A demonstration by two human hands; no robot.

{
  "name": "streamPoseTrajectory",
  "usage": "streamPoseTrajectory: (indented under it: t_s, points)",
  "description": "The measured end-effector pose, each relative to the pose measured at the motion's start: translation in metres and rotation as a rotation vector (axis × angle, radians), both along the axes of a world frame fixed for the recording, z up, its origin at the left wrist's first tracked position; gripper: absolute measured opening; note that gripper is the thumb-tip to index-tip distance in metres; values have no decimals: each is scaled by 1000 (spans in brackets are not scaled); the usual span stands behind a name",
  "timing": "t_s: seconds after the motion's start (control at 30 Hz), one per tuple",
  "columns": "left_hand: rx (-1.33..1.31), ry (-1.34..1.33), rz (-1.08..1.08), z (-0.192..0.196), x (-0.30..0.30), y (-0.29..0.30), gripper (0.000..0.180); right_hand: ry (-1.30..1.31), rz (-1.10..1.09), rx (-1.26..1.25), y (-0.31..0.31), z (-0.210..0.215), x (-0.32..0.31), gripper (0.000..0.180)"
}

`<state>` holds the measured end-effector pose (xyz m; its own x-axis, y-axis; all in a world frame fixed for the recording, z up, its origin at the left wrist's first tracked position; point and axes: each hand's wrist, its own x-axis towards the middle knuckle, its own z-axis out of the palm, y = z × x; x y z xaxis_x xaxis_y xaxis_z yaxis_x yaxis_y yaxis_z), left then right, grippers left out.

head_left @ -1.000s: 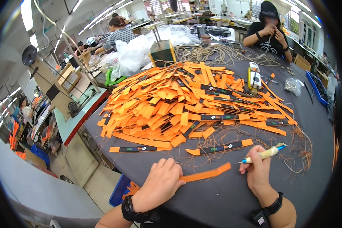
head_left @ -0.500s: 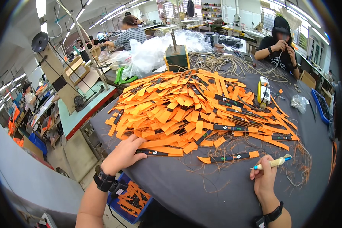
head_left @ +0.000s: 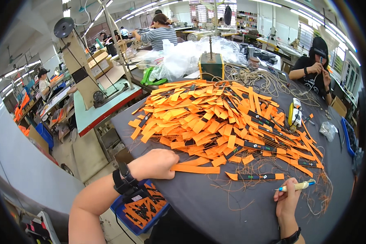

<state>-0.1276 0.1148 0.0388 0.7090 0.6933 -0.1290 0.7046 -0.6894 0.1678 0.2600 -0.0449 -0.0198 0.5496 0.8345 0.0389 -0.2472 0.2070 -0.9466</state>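
Dark surface (head_left: 232, 211) in busy workshop, orange strips (head_left: 215, 118) piled mid; left hand (head_left: 154, 164) closed on one strip (head_left: 195, 168) at near edge, right hand (head_left: 286, 199) fisted round a pen tool (head_left: 297, 186)

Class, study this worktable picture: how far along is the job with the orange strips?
Done: a blue bin below the table edge already holds some orange strips. In hand: the left hand grips one plain orange strip at the pile's near edge, while the right hand holds a pen-like tool. Left: a large heap of orange strips covers the dark table, so most appears to remain.
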Motion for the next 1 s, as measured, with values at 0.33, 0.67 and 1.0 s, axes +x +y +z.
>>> streamPoseTrajectory:
  t_s: [0.33, 0.67, 1.0]
  points:
    - [316, -328, 200, 33, -35, -73, 26, -29, -26, -8, 0, -3, 3, 27]
    - [-442, -1718, 942, -73, -144, -153, 29, -110, -73, -17, 4, -15, 10, 28]
    - [-901, -2148, 968, -165, -160, -189, 42, -88, -55, -21, 1, -24, 38, 21]
